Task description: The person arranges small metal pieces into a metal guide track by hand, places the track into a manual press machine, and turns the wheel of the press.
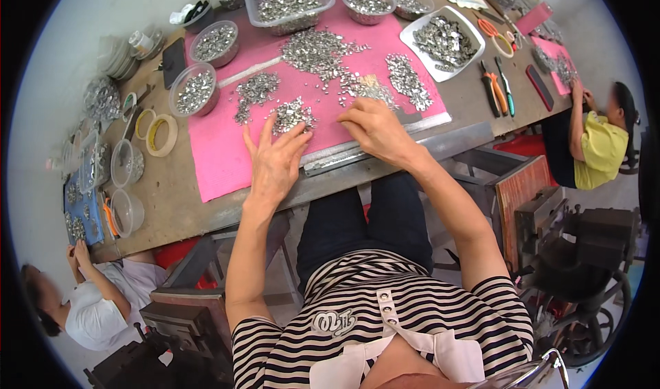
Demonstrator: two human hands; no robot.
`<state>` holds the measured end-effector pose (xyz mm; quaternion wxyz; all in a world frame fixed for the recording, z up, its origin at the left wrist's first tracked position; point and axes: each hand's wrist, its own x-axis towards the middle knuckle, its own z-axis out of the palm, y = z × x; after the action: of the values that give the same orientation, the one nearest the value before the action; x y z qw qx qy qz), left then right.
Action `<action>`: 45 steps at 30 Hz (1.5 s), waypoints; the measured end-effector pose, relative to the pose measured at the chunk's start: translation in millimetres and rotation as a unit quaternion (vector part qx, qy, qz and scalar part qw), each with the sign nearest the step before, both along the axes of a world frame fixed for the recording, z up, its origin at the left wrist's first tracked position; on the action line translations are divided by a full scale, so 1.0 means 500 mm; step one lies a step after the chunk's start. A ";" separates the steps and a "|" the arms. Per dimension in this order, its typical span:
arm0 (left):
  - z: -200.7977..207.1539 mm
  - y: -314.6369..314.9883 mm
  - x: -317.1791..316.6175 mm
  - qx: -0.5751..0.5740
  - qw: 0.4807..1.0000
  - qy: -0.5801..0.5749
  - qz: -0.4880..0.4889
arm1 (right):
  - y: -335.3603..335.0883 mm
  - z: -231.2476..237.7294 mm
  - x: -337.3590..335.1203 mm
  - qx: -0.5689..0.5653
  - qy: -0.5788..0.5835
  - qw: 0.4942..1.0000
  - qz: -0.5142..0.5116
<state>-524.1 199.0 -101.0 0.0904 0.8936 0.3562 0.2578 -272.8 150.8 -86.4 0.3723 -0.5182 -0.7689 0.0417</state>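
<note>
Pink mat (214, 157), silvery pieces (316, 52), black-striped shirt (419, 303), white tray (441, 77)

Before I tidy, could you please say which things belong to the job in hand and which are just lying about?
Probably in use:
small silvery metal pieces near the left hand
flat pink sheet beneath them

Apparently lying about:
orange-and-black-handled pliers
flat black rectangular object

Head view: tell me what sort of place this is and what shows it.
Probably a small metal-parts workshop: heaps of silvery pieces lie on a pink mat, orange-handled pliers lie to the right, and a person in yellow sits working nearby.
</note>
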 end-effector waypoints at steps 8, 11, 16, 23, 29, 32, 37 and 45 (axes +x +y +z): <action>0.012 -0.015 -0.007 0.019 0.987 -0.117 0.110 | 0.051 -0.019 -0.064 -0.019 -0.101 0.995 -0.012; 0.004 -0.015 0.012 0.025 0.991 -0.106 0.083 | 0.045 -0.020 -0.050 -0.033 -0.089 0.995 0.007; 0.013 -0.016 0.052 -0.005 0.992 -0.054 0.116 | 0.047 -0.018 -0.064 -0.059 -0.065 0.996 -0.007; 0.000 -0.005 0.065 0.040 0.993 -0.051 0.094 | 0.040 -0.011 -0.066 -0.095 -0.078 0.992 -0.031; -0.007 -0.002 0.065 -0.031 0.995 -0.074 0.062 | 0.035 -0.019 -0.059 -0.071 -0.076 0.994 -0.019; -0.003 -0.009 0.068 -0.044 0.993 -0.086 0.062 | 0.025 -0.014 -0.058 -0.025 -0.093 0.995 -0.029; -0.003 -0.007 0.069 -0.043 0.994 -0.094 0.039 | -0.045 0.031 -0.058 -0.093 0.043 0.993 0.060; -0.004 -0.002 0.084 -0.037 0.992 -0.113 -0.051 | -0.083 -0.004 -0.080 -0.070 0.049 0.995 0.051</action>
<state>-482.1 197.7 -102.9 0.1765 0.8718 0.3068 0.3388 -313.0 109.2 -88.6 0.3698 -0.5003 -0.7704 0.1393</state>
